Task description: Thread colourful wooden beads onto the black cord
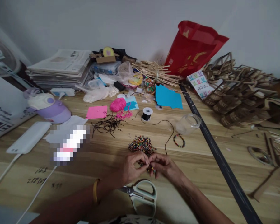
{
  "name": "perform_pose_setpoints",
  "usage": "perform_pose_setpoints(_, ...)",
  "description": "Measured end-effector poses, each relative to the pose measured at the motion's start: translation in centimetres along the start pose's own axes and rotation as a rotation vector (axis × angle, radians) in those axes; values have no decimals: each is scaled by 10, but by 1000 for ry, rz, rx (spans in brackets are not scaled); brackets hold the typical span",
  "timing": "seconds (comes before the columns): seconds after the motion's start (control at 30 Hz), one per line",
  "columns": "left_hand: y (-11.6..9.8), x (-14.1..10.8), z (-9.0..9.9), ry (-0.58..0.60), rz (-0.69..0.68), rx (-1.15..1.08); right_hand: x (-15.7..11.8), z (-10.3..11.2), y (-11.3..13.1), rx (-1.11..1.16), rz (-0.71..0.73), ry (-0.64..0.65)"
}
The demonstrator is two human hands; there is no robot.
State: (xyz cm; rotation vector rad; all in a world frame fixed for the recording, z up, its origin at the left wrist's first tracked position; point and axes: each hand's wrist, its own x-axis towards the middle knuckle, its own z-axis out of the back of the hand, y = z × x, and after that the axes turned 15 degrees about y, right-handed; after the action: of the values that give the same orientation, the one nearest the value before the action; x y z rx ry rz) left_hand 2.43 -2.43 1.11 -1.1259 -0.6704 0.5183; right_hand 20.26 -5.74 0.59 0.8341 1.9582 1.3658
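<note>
My left hand (133,166) and my right hand (166,165) meet fingertip to fingertip, both pinched closed on a thin black cord (173,129). This cord runs back from my right hand in a curve to a white spool wound with black cord (147,114). Just beyond my fingers lies a heap of small multicoloured beads (141,143). More beads show beneath my fingertips; whether they are strung cannot be made out. A finished-looking beaded bracelet (179,141) rests to the right. Scissors with pale handles (143,194) lie close in front of me, below my hands.
A glass jar (188,123) lies at right. Loose black cord pieces (107,124), pink yarn (118,105) and blue card (168,96) are further back. A lit phone (70,146) and white power bank (29,137) sit left. Brown wooden pieces (233,102) crowd the right side.
</note>
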Motion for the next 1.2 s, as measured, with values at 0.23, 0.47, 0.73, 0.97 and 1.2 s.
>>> perform_pose_setpoints(0.23,0,-1,-3,-42,-192,150,2,2,-5,211,-86,40)
perform_pose_setpoints(0.47,-1,1,-3,-72,-262,172,1,4,-7,196,-101,-27)
perform_pose_setpoints(0.73,-5,-3,0,-31,-273,201,-1,7,3,157,-83,-110)
perform_pose_setpoints(0.97,-6,-9,-1,55,-293,244,-3,9,2,60,-60,-52)
perform_pose_setpoints(1.2,-4,-4,-1,42,65,-97,-7,7,6,-260,3,-96)
